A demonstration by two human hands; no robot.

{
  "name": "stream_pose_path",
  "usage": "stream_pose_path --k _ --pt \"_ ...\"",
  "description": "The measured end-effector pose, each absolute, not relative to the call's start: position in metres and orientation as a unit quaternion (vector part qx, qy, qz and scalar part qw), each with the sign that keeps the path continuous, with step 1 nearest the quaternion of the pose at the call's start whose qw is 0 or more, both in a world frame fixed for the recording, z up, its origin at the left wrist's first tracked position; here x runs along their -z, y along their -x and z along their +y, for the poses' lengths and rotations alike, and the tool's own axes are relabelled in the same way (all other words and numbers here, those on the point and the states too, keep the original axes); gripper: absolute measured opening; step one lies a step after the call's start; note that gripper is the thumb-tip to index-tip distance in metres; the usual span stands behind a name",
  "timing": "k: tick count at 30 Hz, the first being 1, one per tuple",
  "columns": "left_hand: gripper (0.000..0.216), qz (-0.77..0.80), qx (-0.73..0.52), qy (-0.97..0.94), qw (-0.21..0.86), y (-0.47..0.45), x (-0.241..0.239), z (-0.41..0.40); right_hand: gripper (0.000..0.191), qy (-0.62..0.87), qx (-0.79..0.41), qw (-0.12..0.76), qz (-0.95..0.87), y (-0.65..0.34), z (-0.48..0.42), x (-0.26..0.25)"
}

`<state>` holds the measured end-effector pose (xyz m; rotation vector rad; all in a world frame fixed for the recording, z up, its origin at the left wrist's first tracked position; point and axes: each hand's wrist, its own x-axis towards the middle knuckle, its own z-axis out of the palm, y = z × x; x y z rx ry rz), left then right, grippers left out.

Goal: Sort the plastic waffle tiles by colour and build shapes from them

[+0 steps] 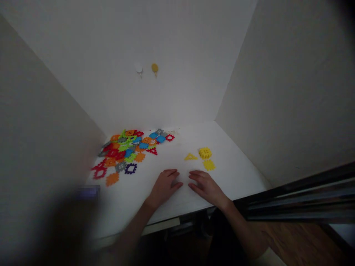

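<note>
My left hand (167, 184) rests at the front of the white table, fingers apart and nothing in them. Facing it across a small gap, my right hand (204, 185) is open and bare too. Just beyond the right hand lie a yellow triangle piece (190, 157), a yellow square piece (209, 164) and what looks like a small stack of yellow square pieces (205, 153). Left of my left hand spreads a heap of toothed plastic building pieces (130, 147) in red, orange, blue, green and grey. A purple frame piece (131, 169) and an orange square (112, 179) lie at its near edge.
White walls (177, 99) enclose the table (169, 157) at the back and both sides. Two hooks, one white (139, 70) and one yellow (154, 68), hang on the back wall. A dark blurred shape covers the lower left. Black rails (299, 199) run along the right.
</note>
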<state>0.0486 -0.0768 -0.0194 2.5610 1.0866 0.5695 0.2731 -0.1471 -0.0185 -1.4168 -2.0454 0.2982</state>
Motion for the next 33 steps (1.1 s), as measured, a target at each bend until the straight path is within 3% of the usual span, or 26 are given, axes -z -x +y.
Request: stream_pose_path --k 6,12,33 --pt "0.068 0.443 -0.150 -0.881 0.066 0.002 0.017 -0.083 0.047 0.513 -0.067 0.229 -0.825 -0.230 -0.112 0.026" --pt "0.067 0.467 -0.124 -0.873 0.072 0.012 0.016 -0.089 0.048 0.517 -0.037 0.173 -0.838 -0.219 -0.100 0.038" --pt "0.065 0.470 -0.134 -0.869 0.081 0.012 0.011 -0.093 0.047 0.520 -0.023 0.181 -0.835 -0.220 -0.099 0.049"
